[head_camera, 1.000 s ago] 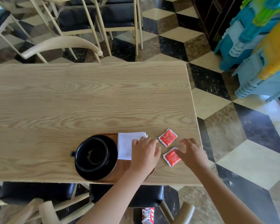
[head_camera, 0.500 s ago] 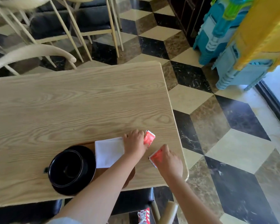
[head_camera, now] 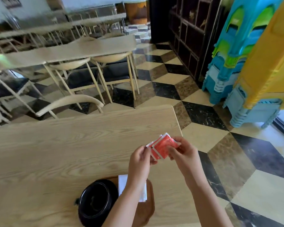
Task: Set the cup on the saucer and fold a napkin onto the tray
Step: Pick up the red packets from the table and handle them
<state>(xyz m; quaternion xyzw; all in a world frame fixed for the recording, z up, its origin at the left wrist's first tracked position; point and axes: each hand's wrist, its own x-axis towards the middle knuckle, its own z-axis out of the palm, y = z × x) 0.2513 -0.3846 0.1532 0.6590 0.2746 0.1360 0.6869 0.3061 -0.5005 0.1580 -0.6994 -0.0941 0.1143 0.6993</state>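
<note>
I was looking into a café dining room: rows of wooden tables (head_camera: 72,49) and chairs (head_camera: 115,74) at eleven o'clock, stacked plastic stools (head_camera: 233,66) at two.

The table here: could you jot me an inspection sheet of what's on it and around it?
Surface: wooden table, mostly bare.
Job's things: black cup on saucer; white napkin folded on brown tray.
Clutter: two red packets, held above the table.
Hands: left hand and right hand pinch the packets together.
Cables: nothing seen.
Surroundings: chairs, chequered floor, stacked plastic stools, dark cabinet.
</note>
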